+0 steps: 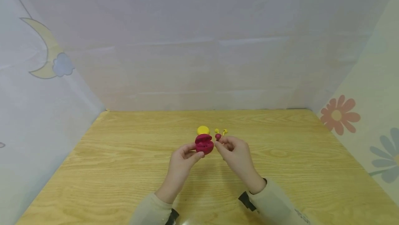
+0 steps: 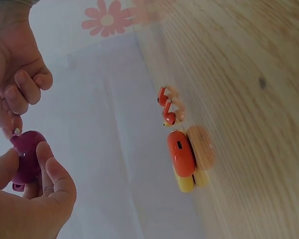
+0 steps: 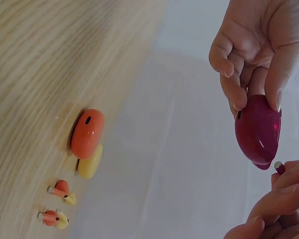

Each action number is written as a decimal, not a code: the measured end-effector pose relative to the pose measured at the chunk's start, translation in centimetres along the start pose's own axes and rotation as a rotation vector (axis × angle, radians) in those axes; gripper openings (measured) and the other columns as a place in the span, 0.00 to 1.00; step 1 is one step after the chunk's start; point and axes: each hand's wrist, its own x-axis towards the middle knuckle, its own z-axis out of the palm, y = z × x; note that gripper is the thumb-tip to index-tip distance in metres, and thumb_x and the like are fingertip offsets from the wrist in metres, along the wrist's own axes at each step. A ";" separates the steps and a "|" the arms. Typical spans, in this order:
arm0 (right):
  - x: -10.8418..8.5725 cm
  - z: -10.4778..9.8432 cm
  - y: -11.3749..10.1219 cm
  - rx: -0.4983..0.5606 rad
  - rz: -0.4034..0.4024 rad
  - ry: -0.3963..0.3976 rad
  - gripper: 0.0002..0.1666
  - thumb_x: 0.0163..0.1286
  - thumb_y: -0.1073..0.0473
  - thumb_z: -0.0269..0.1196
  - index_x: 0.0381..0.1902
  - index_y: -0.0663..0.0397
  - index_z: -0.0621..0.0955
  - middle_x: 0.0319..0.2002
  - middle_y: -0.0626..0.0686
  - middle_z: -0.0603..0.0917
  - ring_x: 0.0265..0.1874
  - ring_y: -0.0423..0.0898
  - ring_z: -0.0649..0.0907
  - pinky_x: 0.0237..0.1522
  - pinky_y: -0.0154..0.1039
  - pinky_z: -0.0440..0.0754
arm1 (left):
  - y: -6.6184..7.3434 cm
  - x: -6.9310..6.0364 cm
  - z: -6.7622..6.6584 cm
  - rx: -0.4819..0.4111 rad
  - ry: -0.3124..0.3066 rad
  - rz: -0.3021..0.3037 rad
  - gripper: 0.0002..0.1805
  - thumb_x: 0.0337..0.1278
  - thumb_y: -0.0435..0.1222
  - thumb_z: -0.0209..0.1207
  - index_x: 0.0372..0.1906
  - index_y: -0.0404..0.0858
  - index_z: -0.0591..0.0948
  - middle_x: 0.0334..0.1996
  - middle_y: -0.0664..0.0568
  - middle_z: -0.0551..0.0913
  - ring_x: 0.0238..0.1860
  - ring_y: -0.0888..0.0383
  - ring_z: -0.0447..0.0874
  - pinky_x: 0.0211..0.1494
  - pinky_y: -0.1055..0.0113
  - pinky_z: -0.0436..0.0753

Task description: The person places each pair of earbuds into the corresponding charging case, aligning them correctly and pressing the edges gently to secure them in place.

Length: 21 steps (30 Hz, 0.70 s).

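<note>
Above the middle of the desk (image 1: 124, 176), the left hand (image 1: 180, 159) holds up a magenta case (image 1: 204, 148), its thumb on the near side and its fingers on the far side, mostly hidden by the case. The lid stands raised, but the dark hollows inside are too small to make out, so whether anything sits in them I cannot tell. Just beside the case and apart from it, the right hand (image 1: 238, 154) pinches a magenta earbud (image 1: 218, 136) between thumb and fingertips, the remaining fingers bent in toward the palm; the grip covers much of the stem (only a pale metallic end peeks out in both wrist views). Beyond the hands lie a yellow case (image 1: 203, 130) and two yellow earbuds (image 1: 225, 131), the latter partly blocked. An orange case (image 2: 182, 152) and a pair of orange earbuds (image 2: 170, 117) are hidden from the head view; the wrist views show them on the desk, the orange case standing before the yellow one and covering part of it. Both sleeves (image 1: 277, 200) are cut off by the bottom edge.
</note>
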 end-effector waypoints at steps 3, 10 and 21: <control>-0.1 0.3 -0.1 0.033 -0.029 0.003 0.05 0.64 0.67 0.66 0.29 0.64 0.81 0.16 0.49 0.73 0.15 0.39 0.68 0.18 0.30 0.65 | -0.1 0.0 0.0 0.006 -0.005 -0.004 0.18 0.62 0.32 0.62 0.53 0.24 0.78 0.48 0.39 0.83 0.44 0.52 0.84 0.53 0.58 0.79; -0.2 1.0 -0.1 0.045 -0.044 0.008 0.04 0.64 0.69 0.65 0.29 0.65 0.81 0.16 0.49 0.74 0.15 0.39 0.69 0.19 0.31 0.66 | -0.2 -0.1 0.2 0.001 -0.003 0.004 0.18 0.62 0.30 0.62 0.53 0.23 0.78 0.47 0.38 0.83 0.43 0.53 0.84 0.52 0.59 0.80; -0.5 1.7 -0.7 0.030 -0.080 0.019 0.04 0.63 0.69 0.67 0.29 0.65 0.82 0.16 0.47 0.71 0.16 0.38 0.66 0.19 0.30 0.64 | -0.2 -0.2 0.2 -0.022 -0.003 0.009 0.18 0.62 0.30 0.62 0.53 0.23 0.77 0.47 0.38 0.83 0.43 0.53 0.84 0.52 0.60 0.80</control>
